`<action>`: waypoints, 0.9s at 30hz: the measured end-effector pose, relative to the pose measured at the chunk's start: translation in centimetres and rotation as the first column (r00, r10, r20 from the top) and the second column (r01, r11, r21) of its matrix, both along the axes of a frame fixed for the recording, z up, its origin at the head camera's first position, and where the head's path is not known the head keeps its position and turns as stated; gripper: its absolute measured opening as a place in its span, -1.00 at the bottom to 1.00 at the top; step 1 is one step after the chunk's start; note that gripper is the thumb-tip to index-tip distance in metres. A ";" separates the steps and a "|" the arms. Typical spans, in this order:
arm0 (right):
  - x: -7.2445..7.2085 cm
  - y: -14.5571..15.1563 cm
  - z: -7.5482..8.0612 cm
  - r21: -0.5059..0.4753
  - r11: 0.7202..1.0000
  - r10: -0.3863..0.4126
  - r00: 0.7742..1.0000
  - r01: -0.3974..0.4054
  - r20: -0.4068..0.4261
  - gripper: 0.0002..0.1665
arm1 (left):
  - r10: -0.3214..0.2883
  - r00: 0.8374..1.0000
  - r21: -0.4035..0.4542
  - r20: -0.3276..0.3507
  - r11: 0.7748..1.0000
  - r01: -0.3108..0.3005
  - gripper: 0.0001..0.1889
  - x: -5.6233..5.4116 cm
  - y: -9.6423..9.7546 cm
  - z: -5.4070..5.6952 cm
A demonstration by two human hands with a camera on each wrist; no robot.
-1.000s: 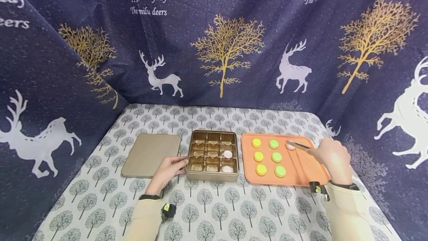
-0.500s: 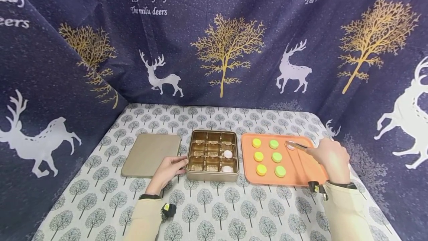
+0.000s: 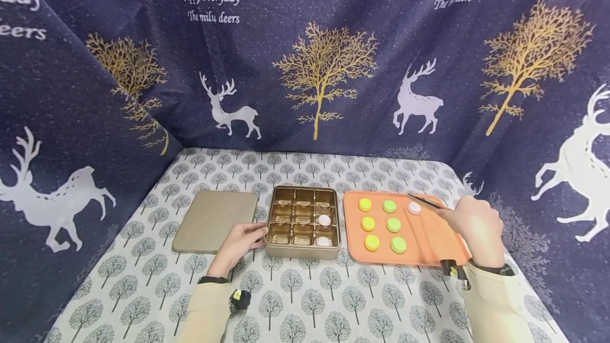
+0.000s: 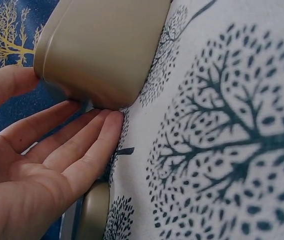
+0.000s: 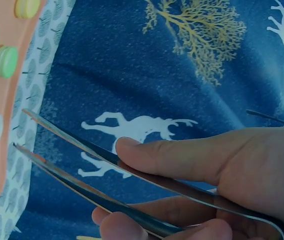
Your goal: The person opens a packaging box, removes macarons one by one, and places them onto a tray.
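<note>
In the head view my left hand [image 3: 240, 245] touches the left side of a gold box [image 3: 302, 252] with a divided insert; two pale pink macarons [image 3: 324, 220] sit in its right-hand compartments. The left wrist view shows nearly straight fingers against the box wall [image 4: 101, 50], the thumb at its rim. My right hand [image 3: 474, 224] holds metal tongs [image 3: 429, 202], thumb on one arm and fingers under the other. Their tips stand apart with nothing between them. Near the tips, a pale pink macaron [image 3: 414, 207] lies on the orange tray [image 3: 424, 245].
Yellow macarons [image 3: 368, 224] and green macarons [image 3: 393, 225] stand in two columns on the tray's left part. A flat gold lid [image 3: 216, 221] lies left of the box. Dark blue cloth [image 3: 267, 68] with deer and trees hangs behind the tree-patterned tablecloth [image 3: 329, 300].
The tongs were over the pale pink macaron on the tray. Now their tips have moved up off it, and the macaron lies uncovered. My left hand stays at the box.
</note>
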State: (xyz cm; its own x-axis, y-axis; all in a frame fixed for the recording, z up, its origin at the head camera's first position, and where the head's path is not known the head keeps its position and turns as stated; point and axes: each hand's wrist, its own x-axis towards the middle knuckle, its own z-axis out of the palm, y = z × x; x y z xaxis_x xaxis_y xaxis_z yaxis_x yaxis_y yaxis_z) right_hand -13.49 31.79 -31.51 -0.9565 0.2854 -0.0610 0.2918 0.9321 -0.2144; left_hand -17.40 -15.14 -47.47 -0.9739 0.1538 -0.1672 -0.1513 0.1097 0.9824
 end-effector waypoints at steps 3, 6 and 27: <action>0.2 -0.5 0.4 0.004 1.000 0.012 1.000 -0.012 0.004 -0.42 | 0.001 1.000 0.000 0.001 1.000 -0.001 -0.53 0.0 0.0 0.0; 0.4 -1.1 0.7 0.008 0.999 0.039 0.999 -0.039 0.000 -0.43 | 0.002 1.000 0.002 0.003 1.000 -0.002 -0.54 0.0 0.0 0.0; 1.8 -6.2 1.5 0.037 0.961 0.276 0.951 -0.274 -0.141 -0.43 | 0.001 1.000 -0.002 -0.006 1.000 -0.001 -0.54 -0.1 0.0 0.0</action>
State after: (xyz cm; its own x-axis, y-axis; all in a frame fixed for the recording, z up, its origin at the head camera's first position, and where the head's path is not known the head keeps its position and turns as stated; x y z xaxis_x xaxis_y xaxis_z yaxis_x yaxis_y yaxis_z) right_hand -11.71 25.63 -30.03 -0.9963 0.0097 0.0854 -0.0093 0.9757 -0.2188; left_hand -17.45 -15.18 -47.48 -0.9749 0.1525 -0.1621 -0.1460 0.1117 0.9830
